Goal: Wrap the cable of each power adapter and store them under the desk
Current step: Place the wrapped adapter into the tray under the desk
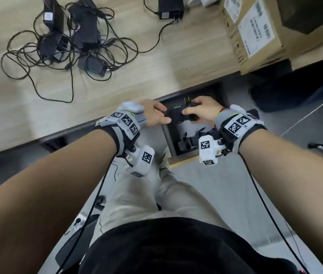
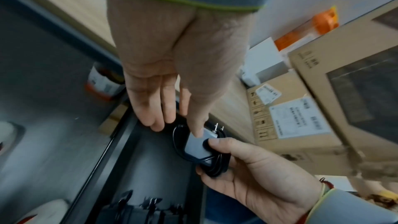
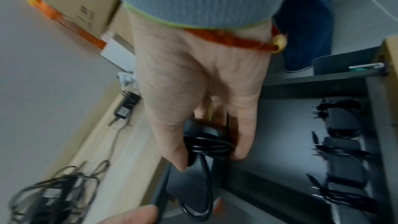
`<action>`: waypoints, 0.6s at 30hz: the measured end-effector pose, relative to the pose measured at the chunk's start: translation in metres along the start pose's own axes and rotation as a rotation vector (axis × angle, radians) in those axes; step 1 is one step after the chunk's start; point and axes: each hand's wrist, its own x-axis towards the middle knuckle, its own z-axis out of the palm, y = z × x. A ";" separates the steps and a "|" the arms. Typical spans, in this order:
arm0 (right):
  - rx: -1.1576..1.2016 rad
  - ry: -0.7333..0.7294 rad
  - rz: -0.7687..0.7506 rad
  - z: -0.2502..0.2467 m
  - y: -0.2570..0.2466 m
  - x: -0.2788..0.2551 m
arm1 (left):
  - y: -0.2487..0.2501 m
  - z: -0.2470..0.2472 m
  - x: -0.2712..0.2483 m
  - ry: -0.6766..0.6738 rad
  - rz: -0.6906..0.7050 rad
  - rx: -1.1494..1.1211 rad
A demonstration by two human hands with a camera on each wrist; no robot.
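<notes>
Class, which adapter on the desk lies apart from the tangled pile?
The adapter nearest the cardboard box; the rest sit knotted together in the pile.

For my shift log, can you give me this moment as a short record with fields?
Held adapter: cable coiled round it, above the open drawer
Right hand: grips the held adapter
Left hand: fingers straight, thumb tip touching the held adapter
Drawer contents: several stored adapters, cables wrapped
Desk: tangled pile, lone adapter, cardboard box
</notes>
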 end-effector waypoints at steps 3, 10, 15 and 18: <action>-0.066 0.036 0.058 0.006 0.030 0.027 | -0.024 0.021 0.021 -0.047 -0.086 0.012; -0.269 0.085 0.135 0.020 0.091 0.087 | -0.085 0.065 0.072 -0.139 -0.222 0.076; -0.378 0.061 0.124 0.031 0.117 0.122 | -0.111 0.089 0.108 -0.136 -0.304 0.045; -0.431 0.059 0.103 0.038 0.129 0.137 | -0.122 0.099 0.128 -0.126 -0.338 0.032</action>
